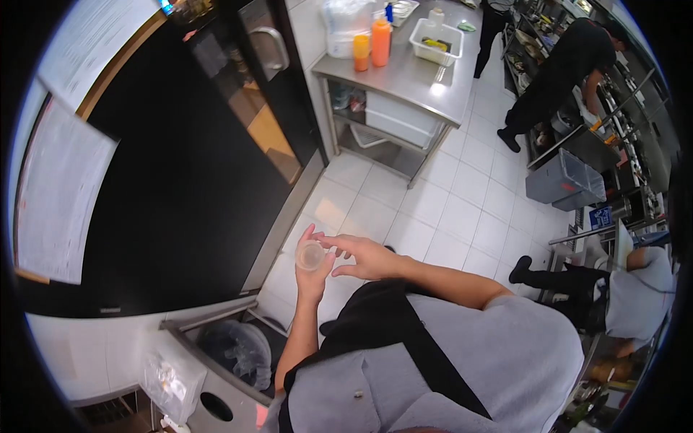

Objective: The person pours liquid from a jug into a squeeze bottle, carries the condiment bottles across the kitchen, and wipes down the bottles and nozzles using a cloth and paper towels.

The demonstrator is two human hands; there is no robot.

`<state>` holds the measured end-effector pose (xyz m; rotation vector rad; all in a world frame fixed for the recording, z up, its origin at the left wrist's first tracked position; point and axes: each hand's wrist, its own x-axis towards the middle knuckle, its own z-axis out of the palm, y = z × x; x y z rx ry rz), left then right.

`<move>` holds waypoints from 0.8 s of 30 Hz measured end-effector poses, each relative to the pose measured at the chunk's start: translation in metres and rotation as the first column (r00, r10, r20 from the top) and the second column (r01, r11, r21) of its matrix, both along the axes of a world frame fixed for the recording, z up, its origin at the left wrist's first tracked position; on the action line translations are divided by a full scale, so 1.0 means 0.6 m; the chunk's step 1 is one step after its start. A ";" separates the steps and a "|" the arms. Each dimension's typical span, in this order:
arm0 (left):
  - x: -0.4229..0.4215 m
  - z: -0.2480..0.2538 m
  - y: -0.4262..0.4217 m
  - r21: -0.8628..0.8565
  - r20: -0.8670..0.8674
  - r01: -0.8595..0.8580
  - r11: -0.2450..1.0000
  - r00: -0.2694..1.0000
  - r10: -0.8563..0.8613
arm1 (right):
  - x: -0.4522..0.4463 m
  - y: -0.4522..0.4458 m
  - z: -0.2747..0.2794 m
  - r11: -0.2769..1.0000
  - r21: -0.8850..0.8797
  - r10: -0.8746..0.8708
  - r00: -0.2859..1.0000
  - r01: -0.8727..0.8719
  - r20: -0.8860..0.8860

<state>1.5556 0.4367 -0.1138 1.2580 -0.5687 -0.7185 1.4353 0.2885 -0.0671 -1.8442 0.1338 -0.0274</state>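
Observation:
A small translucent plastic cup (310,255) sits in my left hand (312,283), whose fingers and thumb curve around it. From the right, my right hand (367,257) reaches toward the cup. Its fingers are stretched out and the thumb is apart below them. The fingertips come close to the cup's rim and to the left hand; whether they touch, I cannot tell. Both hands are in front of my black apron (350,317), above the tiled floor.
A steel table (426,97) holds orange squeeze bottles (380,43) and a white tub (437,42). A dark door (166,159) stands left. Below it is a bin with a clear liner (242,353). Two co-workers (559,72) (639,292) work at right, near a grey bin (559,180).

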 end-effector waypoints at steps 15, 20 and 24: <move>-0.008 0.029 -0.539 -0.387 -0.448 0.573 0.722 0.568 -0.691 | -0.044 -0.437 -0.024 0.779 -0.290 -0.429 0.810 0.555 0.400; 0.071 0.018 -0.694 -0.439 -0.511 0.636 0.635 0.404 -0.758 | 0.036 -0.566 -0.021 0.610 -0.361 -0.484 0.692 0.705 0.536; 0.172 0.001 -0.837 -0.417 -0.447 0.714 0.563 0.378 -0.811 | 0.123 -0.693 -0.021 0.609 -0.218 -0.632 0.633 0.762 0.446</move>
